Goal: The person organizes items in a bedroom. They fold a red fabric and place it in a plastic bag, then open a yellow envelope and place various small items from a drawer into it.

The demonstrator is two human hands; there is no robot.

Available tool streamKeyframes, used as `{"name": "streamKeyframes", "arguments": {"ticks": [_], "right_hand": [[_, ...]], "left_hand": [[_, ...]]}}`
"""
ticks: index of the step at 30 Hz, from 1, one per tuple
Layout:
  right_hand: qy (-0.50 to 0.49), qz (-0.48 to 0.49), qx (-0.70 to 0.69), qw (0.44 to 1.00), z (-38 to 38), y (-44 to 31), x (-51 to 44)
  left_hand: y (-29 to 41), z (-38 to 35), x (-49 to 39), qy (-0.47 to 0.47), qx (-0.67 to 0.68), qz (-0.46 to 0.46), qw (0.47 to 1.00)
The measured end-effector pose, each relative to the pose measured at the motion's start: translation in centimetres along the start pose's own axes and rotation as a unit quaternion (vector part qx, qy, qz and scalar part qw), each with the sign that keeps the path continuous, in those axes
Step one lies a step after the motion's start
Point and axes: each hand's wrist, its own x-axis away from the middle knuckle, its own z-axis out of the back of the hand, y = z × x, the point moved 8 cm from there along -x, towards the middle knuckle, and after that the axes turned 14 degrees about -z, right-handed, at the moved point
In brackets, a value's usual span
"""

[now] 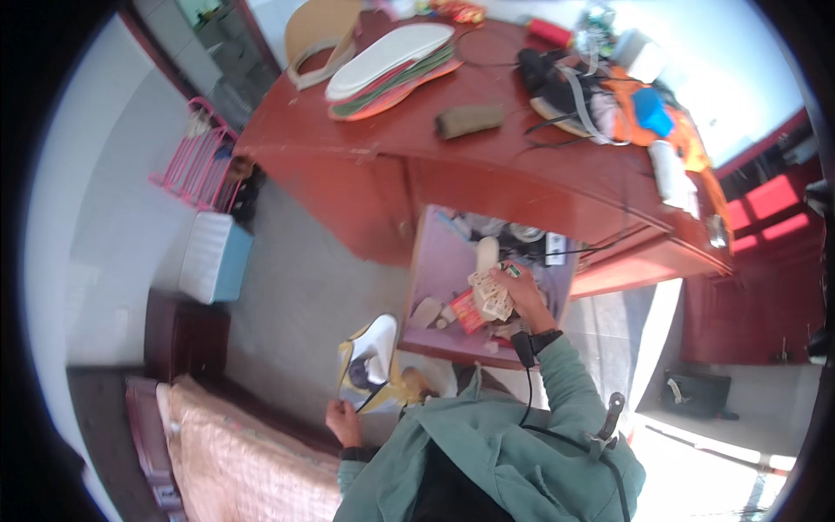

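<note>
My right hand (524,295) is over a pulled-out drawer (436,251), gripping a crumpled cream packet (489,295) with printed marks. Beneath that packet, a red printed box (468,310) lies in the drawer among small loose items. Down at the left, my left hand (344,421) holds the edge of a yellow and clear bag (378,399). A white insole (378,336) sticks up out of this bag, with a dark roundish thing (359,372) beside it. What else the bag contains is hard to make out.
Above the drawer stands a red wooden desk (313,140). On it are stacked insoles (391,68), a brown roll (470,121), a dark shoe (554,98) and a sun visor (323,39). A bed (241,457) is at lower left, near a blue-white box (218,258) and a pink rack (199,160).
</note>
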Motion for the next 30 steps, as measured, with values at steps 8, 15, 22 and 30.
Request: {"name": "streamKeyframes", "arguments": {"ticks": [8, 15, 22, 30], "right_hand": [[0.174, 0.356, -0.096, 0.913, 8.8, -22.0, 15.6], [0.494, 0.412, -0.108, 0.758, 26.4, -29.7, 20.2], [0.601, 0.357, -0.162, 0.696, 38.4, -31.4, 17.9], [0.593, 0.342, 0.082, 0.725, 33.8, -31.7, 17.4]], "left_hand": [[1.2, 1.4, -4.0, 0.039, -0.006, -0.085, 0.996], [2.1, 1.9, -5.5, 0.057, -0.035, -0.083, 0.994], [2.8, 0.3, -6.4, 0.072, -0.041, -0.172, 0.982], [4.1, -0.2, -6.2, 0.034, -0.023, -0.075, 0.996]]}}
